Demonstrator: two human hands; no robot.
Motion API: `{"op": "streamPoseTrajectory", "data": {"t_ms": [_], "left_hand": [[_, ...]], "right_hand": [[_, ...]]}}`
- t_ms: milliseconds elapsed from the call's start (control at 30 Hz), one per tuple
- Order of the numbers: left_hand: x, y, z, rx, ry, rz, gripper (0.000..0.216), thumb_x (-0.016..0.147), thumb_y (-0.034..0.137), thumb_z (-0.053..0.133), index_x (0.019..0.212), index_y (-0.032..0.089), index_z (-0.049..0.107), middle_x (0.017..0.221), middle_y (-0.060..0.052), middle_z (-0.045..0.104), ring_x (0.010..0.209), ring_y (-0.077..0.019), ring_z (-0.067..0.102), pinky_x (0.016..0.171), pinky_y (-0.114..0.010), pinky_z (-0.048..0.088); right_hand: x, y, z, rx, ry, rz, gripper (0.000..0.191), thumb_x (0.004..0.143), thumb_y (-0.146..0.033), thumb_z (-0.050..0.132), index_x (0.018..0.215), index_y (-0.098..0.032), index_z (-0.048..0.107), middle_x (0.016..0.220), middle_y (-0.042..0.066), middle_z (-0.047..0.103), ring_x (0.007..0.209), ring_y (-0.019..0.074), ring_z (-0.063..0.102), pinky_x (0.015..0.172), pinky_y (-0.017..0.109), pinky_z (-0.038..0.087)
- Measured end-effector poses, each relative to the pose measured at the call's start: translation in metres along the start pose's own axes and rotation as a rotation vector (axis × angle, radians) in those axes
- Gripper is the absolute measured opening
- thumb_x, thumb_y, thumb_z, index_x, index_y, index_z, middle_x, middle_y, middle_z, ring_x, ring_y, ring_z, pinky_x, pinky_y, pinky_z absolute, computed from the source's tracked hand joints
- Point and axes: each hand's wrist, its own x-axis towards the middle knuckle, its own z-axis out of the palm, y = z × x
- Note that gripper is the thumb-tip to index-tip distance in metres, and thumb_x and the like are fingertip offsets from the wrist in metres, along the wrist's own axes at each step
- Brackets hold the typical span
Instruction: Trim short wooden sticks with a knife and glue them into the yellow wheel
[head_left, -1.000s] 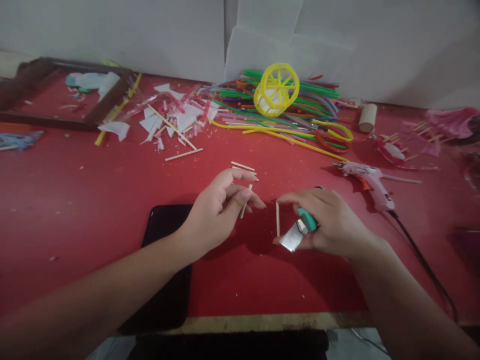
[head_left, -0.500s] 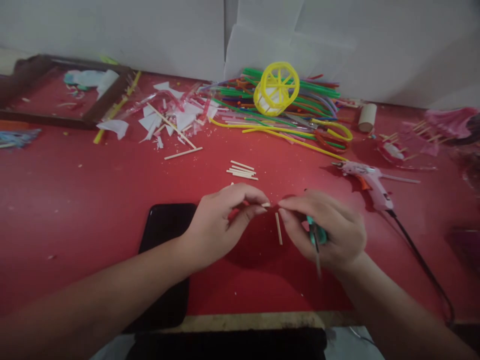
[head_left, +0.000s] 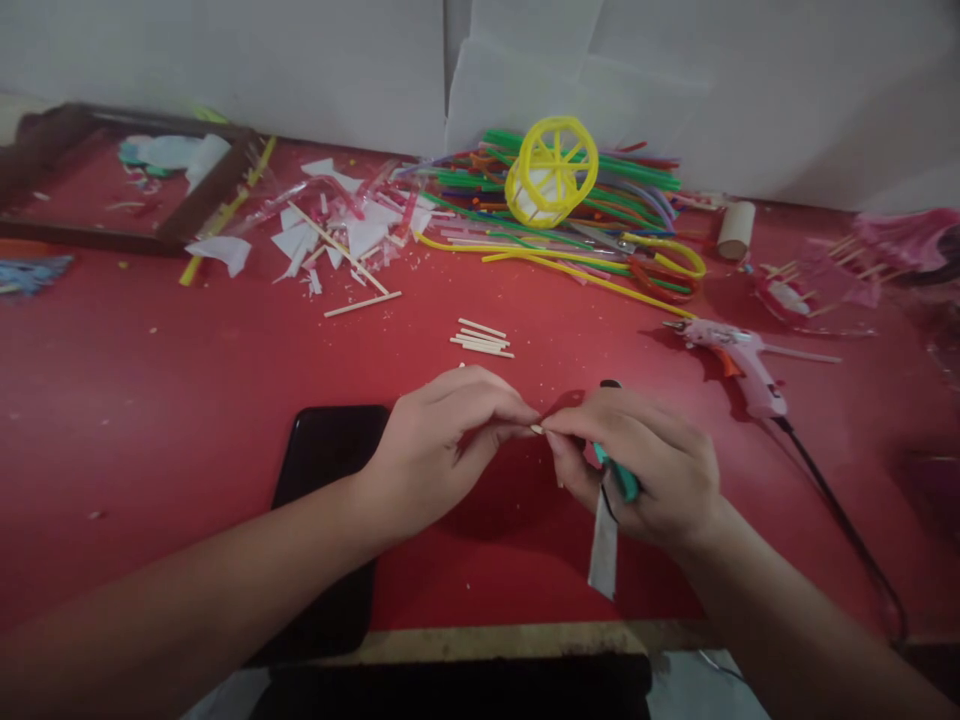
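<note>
My left hand (head_left: pixel 442 445) is closed, pinching a short wooden stick (head_left: pixel 537 429) whose tip shows between the two hands. My right hand (head_left: pixel 645 462) pinches the same spot with thumb and forefinger and also grips teal-handled scissors (head_left: pixel 607 520), their blades hanging down toward the table's front edge. Both hands meet over the red table (head_left: pixel 150 400). A small pile of cut wooden sticks (head_left: pixel 484 338) lies just beyond my hands.
A black phone (head_left: pixel 330 500) lies under my left wrist. A pink glue gun (head_left: pixel 739 362) with a black cord lies at right. Coloured straws (head_left: pixel 600 230), a yellow straw wheel (head_left: pixel 551 172), paper scraps (head_left: pixel 337 235), a cardboard tube (head_left: pixel 733 230) and a wooden frame (head_left: pixel 112 180) line the back.
My hands have come together and now pinch one stick between them. The stick that lay on the table by my right hand is gone from view. The scissors now point downward.
</note>
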Motion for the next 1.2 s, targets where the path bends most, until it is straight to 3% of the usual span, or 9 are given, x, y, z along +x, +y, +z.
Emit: {"op": "streamPoseTrajectory", "data": {"t_ms": [133, 400, 500, 600, 667, 733, 933, 1133, 1200], "left_hand": [[0.0, 0.001, -0.001, -0.003, -0.032, 0.001, 0.015, 0.088, 0.007, 0.057, 0.087, 0.019, 0.066, 0.082, -0.003, 0.071, 0.079, -0.0135, 0.066, 0.073, -0.025, 0.053], [-0.001, 0.0, -0.001, 0.043, -0.071, -0.025, 0.011, 0.092, 0.013, 0.056, 0.093, 0.02, 0.064, 0.089, -0.004, 0.07, 0.084, -0.0155, 0.064, 0.078, -0.027, 0.05], [-0.003, -0.003, 0.001, 0.13, -0.109, -0.056, 0.02, 0.092, 0.009, 0.05, 0.104, 0.018, 0.064, 0.092, -0.006, 0.069, 0.086, -0.0174, 0.062, 0.079, -0.03, 0.048], [-0.003, -0.005, 0.002, 0.282, -0.188, -0.1, 0.021, 0.092, 0.012, 0.048, 0.105, 0.016, 0.064, 0.092, -0.007, 0.068, 0.084, -0.0203, 0.058, 0.08, -0.036, 0.045], [-0.002, -0.005, 0.003, 0.375, -0.214, -0.114, 0.018, 0.093, 0.017, 0.048, 0.103, 0.015, 0.064, 0.09, -0.008, 0.068, 0.083, -0.0223, 0.057, 0.081, -0.039, 0.044], [-0.002, -0.005, 0.003, 0.448, -0.243, -0.142, 0.019, 0.093, 0.018, 0.047, 0.102, 0.014, 0.063, 0.089, -0.009, 0.068, 0.082, -0.0239, 0.055, 0.081, -0.041, 0.043], [-0.004, -0.005, 0.003, 0.549, -0.316, -0.22, 0.02, 0.093, 0.024, 0.047, 0.096, 0.015, 0.065, 0.091, -0.01, 0.065, 0.087, -0.0267, 0.052, 0.084, -0.044, 0.042], [-0.005, -0.005, 0.005, 0.495, -0.275, -0.25, 0.019, 0.091, 0.021, 0.05, 0.104, 0.015, 0.064, 0.103, -0.01, 0.064, 0.095, -0.0268, 0.053, 0.088, -0.045, 0.042], [-0.004, -0.005, 0.004, 0.411, -0.238, -0.257, 0.018, 0.091, 0.016, 0.05, 0.102, 0.016, 0.063, 0.102, -0.008, 0.065, 0.095, -0.025, 0.055, 0.088, -0.043, 0.042]], "right_hand": [[-0.002, 0.003, 0.0, 0.031, -0.064, 0.023, 0.015, 0.084, -0.011, 0.055, 0.089, -0.024, 0.057, 0.069, -0.003, 0.065, 0.06, 0.0107, 0.057, 0.06, 0.025, 0.048], [-0.006, 0.024, -0.005, -0.163, -0.002, 0.192, 0.008, 0.079, -0.025, 0.055, 0.071, -0.023, 0.053, 0.06, -0.002, 0.06, 0.053, 0.0121, 0.055, 0.052, 0.026, 0.039], [-0.008, 0.04, -0.007, -0.256, -0.132, 0.235, 0.02, 0.082, -0.031, 0.056, 0.065, -0.021, 0.054, 0.055, -0.002, 0.057, 0.05, 0.0115, 0.052, 0.049, 0.025, 0.033], [-0.008, 0.051, -0.013, -0.169, -0.352, 0.212, 0.014, 0.081, -0.035, 0.063, 0.084, -0.022, 0.066, 0.07, -0.001, 0.068, 0.062, 0.0137, 0.062, 0.057, 0.026, 0.039], [-0.007, 0.053, -0.017, -0.099, -0.49, 0.169, 0.035, 0.075, -0.042, 0.072, 0.105, -0.026, 0.067, 0.086, -0.001, 0.073, 0.075, 0.0165, 0.067, 0.065, 0.027, 0.042], [-0.006, 0.052, -0.019, -0.095, -0.588, 0.14, 0.049, 0.069, -0.051, 0.076, 0.111, -0.028, 0.065, 0.092, -0.001, 0.074, 0.077, 0.0179, 0.069, 0.065, 0.028, 0.043], [-0.004, 0.046, -0.017, -0.104, -0.653, 0.102, 0.03, 0.078, -0.041, 0.069, 0.104, -0.028, 0.066, 0.092, -0.001, 0.075, 0.079, 0.0184, 0.069, 0.07, 0.029, 0.043], [-0.004, 0.031, -0.017, -0.146, -0.682, 0.284, 0.068, 0.063, -0.075, 0.067, 0.109, -0.025, 0.06, 0.088, 0.001, 0.072, 0.079, 0.0228, 0.069, 0.065, 0.03, 0.04], [-0.004, 0.026, -0.017, -0.192, -0.686, 0.332, 0.068, 0.062, -0.078, 0.065, 0.102, -0.024, 0.059, 0.082, 0.002, 0.071, 0.074, 0.0222, 0.067, 0.062, 0.029, 0.037]]}}
